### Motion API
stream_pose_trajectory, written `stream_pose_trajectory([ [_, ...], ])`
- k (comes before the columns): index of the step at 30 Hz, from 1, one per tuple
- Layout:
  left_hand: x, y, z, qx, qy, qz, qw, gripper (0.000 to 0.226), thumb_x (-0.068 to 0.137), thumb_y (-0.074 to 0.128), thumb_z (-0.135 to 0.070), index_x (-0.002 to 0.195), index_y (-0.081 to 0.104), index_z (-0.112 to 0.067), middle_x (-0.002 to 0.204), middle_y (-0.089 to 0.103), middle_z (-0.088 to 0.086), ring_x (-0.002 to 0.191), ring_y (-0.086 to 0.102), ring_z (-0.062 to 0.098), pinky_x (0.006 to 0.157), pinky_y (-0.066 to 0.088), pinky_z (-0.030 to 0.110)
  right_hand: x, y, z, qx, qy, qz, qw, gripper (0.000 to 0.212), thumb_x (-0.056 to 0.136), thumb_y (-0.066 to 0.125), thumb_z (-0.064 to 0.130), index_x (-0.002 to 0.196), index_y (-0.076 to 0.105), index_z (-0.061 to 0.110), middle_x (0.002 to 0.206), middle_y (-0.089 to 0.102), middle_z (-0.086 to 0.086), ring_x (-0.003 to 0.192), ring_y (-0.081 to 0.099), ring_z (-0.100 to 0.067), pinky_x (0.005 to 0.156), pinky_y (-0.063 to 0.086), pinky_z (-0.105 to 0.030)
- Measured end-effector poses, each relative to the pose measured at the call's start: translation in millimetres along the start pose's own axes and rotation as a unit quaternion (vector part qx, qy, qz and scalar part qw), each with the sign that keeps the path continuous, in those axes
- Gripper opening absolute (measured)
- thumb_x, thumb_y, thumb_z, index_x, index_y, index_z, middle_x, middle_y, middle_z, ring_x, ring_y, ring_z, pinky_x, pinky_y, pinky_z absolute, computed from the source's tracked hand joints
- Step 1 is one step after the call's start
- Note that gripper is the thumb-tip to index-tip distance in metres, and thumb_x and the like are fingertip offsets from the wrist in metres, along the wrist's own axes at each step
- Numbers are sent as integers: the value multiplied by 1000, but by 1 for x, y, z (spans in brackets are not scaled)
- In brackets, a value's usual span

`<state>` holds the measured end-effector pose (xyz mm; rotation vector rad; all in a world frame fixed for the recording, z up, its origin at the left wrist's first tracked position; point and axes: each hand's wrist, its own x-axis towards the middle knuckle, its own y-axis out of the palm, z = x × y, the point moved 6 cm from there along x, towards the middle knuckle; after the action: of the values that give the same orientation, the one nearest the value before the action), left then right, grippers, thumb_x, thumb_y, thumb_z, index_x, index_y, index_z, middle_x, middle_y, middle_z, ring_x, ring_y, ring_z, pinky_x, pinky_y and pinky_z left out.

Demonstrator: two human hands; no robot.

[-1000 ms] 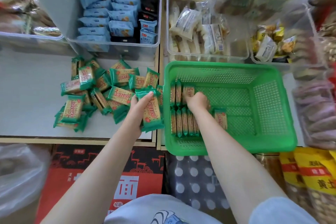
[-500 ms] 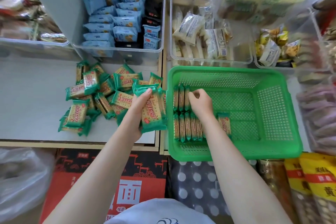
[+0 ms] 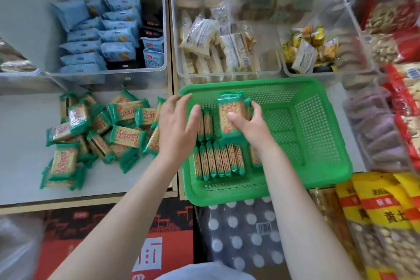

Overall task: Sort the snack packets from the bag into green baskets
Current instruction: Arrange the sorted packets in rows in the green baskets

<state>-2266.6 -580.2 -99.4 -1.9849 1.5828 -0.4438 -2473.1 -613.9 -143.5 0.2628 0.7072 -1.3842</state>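
Two short rows stand in the green basket (image 3: 318, 179); right hand (image 3: 252, 125) grips a cracker packet (image 3: 231, 116), left hand (image 3: 177, 129) hovers with fingers relaxed, and the loose pile of packets (image 3: 97, 134) waits.

Clear bins at back: blue packs (image 3: 109, 36), white packs (image 3: 204, 34), yellow packs (image 3: 309, 41). Red box (image 3: 113, 243), polka-dot box (image 3: 241, 234) below desk (image 3: 20, 161).

green basket (image 3: 316, 134) right half free, packet rows (image 3: 218, 161) left
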Motion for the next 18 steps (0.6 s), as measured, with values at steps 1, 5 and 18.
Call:
stream_pose_trajectory([
  [1,-6,-4,9,13,-14,-32,999,56,100,40,-42,147,43,-13,148,41,11,141,32,24,117,24,39,10,-8,0,-34,10,-39,999,111,79,77,53,159,2,30,160,29,-14,141,39,-37,116,31,-60],
  [5,-31,22,59,-17,-180,18,983,59,105,42,-35,155,25,-9,156,34,12,144,32,26,118,28,43,42,0,-4,-252,46,-126,958,121,79,74,61,159,-7,20,162,18,-20,146,27,-41,115,32,-56],
  [18,-52,39,66,-23,-187,70,980,47,108,25,-43,148,32,-20,113,54,-11,95,55,14,75,38,31,54,36,-29,-350,69,-144,923,113,86,32,83,157,6,0,162,14,-29,150,18,-41,120,19,-53],
])
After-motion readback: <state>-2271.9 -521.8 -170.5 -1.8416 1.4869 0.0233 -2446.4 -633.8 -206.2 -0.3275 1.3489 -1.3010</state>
